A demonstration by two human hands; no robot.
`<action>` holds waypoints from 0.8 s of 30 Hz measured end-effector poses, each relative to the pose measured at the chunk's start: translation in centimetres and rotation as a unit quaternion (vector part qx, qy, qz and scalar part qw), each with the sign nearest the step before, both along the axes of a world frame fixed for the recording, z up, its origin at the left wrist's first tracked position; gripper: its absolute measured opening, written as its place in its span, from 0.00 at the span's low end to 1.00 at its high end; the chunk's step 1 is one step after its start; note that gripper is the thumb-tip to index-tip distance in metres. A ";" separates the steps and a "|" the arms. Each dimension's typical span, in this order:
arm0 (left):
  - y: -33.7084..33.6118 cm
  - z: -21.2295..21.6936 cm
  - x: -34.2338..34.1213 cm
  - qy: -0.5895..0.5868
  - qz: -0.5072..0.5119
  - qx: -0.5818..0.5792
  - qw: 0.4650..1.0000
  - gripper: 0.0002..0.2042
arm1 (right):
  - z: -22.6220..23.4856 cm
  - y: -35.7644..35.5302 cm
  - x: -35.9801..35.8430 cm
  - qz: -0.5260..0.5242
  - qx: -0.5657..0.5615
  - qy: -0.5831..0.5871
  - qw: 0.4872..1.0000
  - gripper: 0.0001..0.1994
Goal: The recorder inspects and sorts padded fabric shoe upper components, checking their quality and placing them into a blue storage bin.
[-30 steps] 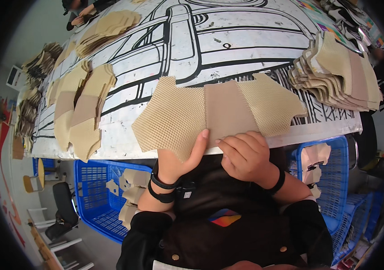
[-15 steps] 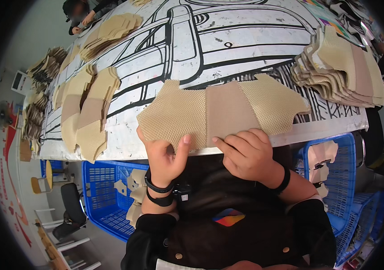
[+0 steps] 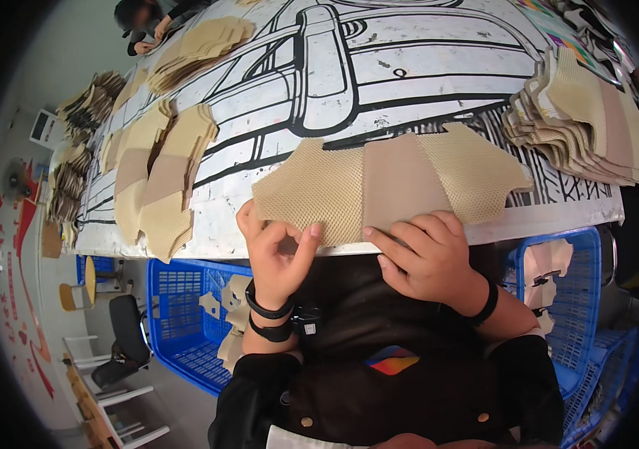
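A cut fabric piece (image 3: pixel 407 179) lies at the table's near edge, with beige honeycomb mesh at both ends, a smooth pinkish-tan panel in the middle and notched outer ends. At its near left edge, my left hand (image 3: pixel 280 254) is closed on the mesh, thumb up and finger curled, some fingers hidden under the cloth. My right hand (image 3: pixel 433 258) grips the near edge of the smooth panel. Its index fingertip touches the cloth by the left seam, and the thumb sits below the edge.
Stacks of similar pieces lie on the table: one stack (image 3: pixel 585 123) at right, a pair (image 3: pixel 170 176) at left, another (image 3: pixel 200 52) farther back. Blue baskets (image 3: pixel 185 329) (image 3: pixel 570 299) with fabric pieces stand below the edge on both sides. A person (image 3: pixel 144 26) works at the far left.
The whole view has shifted slightly, so everything appears a little farther right. My left index finger looks more curled toward the thumb. My right hand keeps nearly the same place on the fabric.
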State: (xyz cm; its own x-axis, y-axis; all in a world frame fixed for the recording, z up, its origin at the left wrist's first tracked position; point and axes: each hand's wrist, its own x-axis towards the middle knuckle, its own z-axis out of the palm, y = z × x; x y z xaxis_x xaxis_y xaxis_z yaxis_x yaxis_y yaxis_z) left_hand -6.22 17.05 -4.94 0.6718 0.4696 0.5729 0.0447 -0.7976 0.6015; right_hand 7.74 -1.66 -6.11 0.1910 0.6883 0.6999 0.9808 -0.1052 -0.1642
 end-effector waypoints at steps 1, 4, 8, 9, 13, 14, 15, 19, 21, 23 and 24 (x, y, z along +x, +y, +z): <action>0.1 0.0 -0.1 0.006 0.000 0.004 1.000 0.10 | 0.0 0.0 0.0 0.000 -0.005 0.003 1.000 0.18; 0.2 -0.1 -0.2 -0.006 0.006 -0.014 1.000 0.10 | 0.2 -0.1 -0.2 -0.001 -0.024 -0.001 1.000 0.18; 0.3 -0.3 -0.2 0.002 0.017 -0.004 1.000 0.10 | 0.1 0.1 -0.2 -0.006 -0.026 -0.024 0.999 0.19; 0.3 -0.3 -0.2 0.003 0.020 0.000 1.000 0.10 | 0.1 0.1 -0.2 -0.007 -0.027 -0.032 0.999 0.19; 0.2 -0.3 0.0 0.008 0.026 0.011 1.000 0.10 | 0.0 0.1 -0.3 -0.011 -0.045 -0.053 0.998 0.21; 0.1 -0.2 0.1 0.008 0.025 0.017 1.000 0.10 | 0.0 0.1 -0.3 -0.013 -0.052 -0.056 0.997 0.22; 0.1 -0.1 0.1 0.009 0.023 0.022 0.999 0.10 | 0.0 0.1 -0.3 -0.015 -0.056 -0.061 0.996 0.23; 0.0 0.0 0.2 0.011 0.026 0.031 0.999 0.10 | 0.0 0.0 -0.4 -0.020 -0.068 -0.070 0.995 0.23; 0.0 -0.2 0.2 0.008 0.034 0.040 0.999 0.11 | 0.0 0.0 -0.5 -0.021 -0.073 -0.074 0.994 0.23; 0.1 -0.5 0.1 0.014 0.037 0.048 0.998 0.10 | -0.1 0.0 -0.5 -0.024 -0.076 -0.076 0.994 0.23; 0.1 -0.6 0.1 0.018 0.035 0.053 0.998 0.09 | -0.1 0.1 -0.6 -0.026 -0.076 -0.076 0.994 0.22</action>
State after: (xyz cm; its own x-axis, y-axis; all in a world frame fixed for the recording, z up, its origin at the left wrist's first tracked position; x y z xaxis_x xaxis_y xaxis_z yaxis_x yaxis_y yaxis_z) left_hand -6.11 17.12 -5.59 0.6609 0.4537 0.5979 0.1226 -0.8512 0.5103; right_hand 7.17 -1.61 -6.17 0.1289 0.7805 0.6118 0.9856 -0.1687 0.0075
